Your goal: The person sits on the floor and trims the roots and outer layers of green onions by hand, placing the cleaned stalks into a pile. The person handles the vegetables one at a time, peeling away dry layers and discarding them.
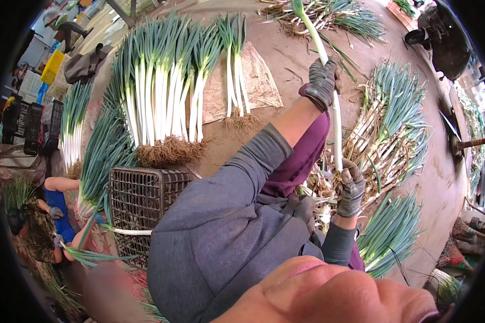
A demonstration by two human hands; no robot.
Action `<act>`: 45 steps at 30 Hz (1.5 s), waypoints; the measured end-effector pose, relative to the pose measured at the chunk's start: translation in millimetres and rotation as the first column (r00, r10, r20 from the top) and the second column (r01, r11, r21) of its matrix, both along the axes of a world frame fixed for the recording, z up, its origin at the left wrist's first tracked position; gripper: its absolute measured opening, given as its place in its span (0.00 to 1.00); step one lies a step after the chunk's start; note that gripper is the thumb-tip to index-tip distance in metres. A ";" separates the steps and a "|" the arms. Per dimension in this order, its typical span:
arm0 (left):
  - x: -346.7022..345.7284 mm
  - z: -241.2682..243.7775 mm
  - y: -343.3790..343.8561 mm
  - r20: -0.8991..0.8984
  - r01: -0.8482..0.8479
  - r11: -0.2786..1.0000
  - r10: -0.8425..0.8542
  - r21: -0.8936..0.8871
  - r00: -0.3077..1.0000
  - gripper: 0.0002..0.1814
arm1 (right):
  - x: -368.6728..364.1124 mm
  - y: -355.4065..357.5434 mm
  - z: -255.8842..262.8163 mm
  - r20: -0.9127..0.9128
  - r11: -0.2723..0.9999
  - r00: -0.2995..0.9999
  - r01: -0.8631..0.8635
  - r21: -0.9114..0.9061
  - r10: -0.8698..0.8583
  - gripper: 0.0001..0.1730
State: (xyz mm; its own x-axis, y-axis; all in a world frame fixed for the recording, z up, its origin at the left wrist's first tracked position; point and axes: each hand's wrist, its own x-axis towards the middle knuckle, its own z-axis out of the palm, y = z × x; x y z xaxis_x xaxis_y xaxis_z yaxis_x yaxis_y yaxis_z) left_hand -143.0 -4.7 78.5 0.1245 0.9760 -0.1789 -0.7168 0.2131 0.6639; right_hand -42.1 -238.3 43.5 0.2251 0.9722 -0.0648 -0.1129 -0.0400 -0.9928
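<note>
My left hand (324, 80), in a grey striped work glove, is shut around the middle of a long Welsh onion (336, 129). Its green top points away past the hand, and the white shank runs back to my right hand (351, 187). That hand, gloved too, has its fingers closed at the shank's lower end; the root tip is mostly hidden. Beneath and beside the hands lie peeled, dry outer leaves (325, 210). Just beyond them is a heap of untrimmed onions (388, 121) with brown, withered leaves.
Clean white-stemmed onions (161, 89) with roots stand in a row beside a black plastic crate (133, 198). A few others (236, 72) lie on a brown sheet (258, 80). More green-leaved onions (392, 234) lie near my right arm. Another person in blue (56, 206) works at the left.
</note>
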 end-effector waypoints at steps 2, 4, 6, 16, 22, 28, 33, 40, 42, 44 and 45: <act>0.3 -12.4 6.2 -0.025 0.018 1.000 -0.018 -0.007 1.000 0.09 | -2.9 -7.5 3.7 0.098 0.998 0.995 0.040 -0.043 -0.036 0.18; -10.3 -18.7 19.4 -0.064 -0.068 0.998 0.066 -0.019 0.996 0.10 | -2.7 -16.9 -4.1 0.205 0.997 0.976 0.071 0.029 -0.075 0.14; -38.1 -34.3 44.4 -0.138 -0.083 0.996 0.079 -0.020 0.987 0.09 | 0.5 -31.4 -4.9 0.259 1.000 0.965 0.023 0.017 -0.026 0.10; -216.1 -103.3 80.2 -0.713 -0.095 0.992 0.123 0.080 0.691 0.34 | 77.9 -127.3 -107.0 0.372 0.832 0.816 0.528 -0.169 -0.442 0.11; -260.7 -169.6 156.1 -0.996 0.074 0.994 0.077 0.081 0.054 0.39 | 89.6 -99.8 -166.3 0.433 0.837 0.900 0.279 -0.471 -0.056 0.13; -126.5 -90.3 113.1 -0.838 0.366 0.916 -0.063 0.168 0.541 0.20 | 116.3 -42.3 -165.6 0.674 0.693 0.606 0.263 -0.672 0.424 0.16; 3.1 14.4 -5.7 -0.670 0.757 0.542 -0.413 0.364 0.617 0.16 | 147.9 -9.9 -206.4 0.676 0.688 0.681 0.349 -0.636 0.280 0.20; 91.5 -59.8 -45.9 -0.952 0.953 0.187 0.240 0.237 0.190 0.15 | 206.3 -0.9 -291.7 0.725 0.445 0.686 0.631 -0.635 0.061 0.26; 101.2 -58.9 -45.6 -0.893 0.979 0.039 0.419 0.199 0.165 0.18 | 217.5 -8.2 -325.7 0.751 0.384 0.660 0.688 -0.616 0.022 0.27; 100.6 -73.7 -43.1 -0.940 0.980 0.057 0.297 0.192 0.167 0.18 | 207.8 -2.4 -347.5 0.779 0.289 0.625 0.737 -0.611 0.056 0.28; 103.4 -67.5 -42.4 -0.936 0.980 0.048 0.306 0.195 0.172 0.18 | 203.5 5.5 -356.9 0.783 0.235 0.614 0.751 -0.618 0.097 0.28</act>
State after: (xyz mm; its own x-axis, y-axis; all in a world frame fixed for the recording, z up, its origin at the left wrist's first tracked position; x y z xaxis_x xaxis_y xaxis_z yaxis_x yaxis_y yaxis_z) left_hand -39.6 -47.0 11.0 0.9588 0.2546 0.1260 0.1549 -0.8404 0.5194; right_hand 161.4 -232.8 -313.4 0.8837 0.1874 -0.4288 0.1428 -0.9806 -0.1343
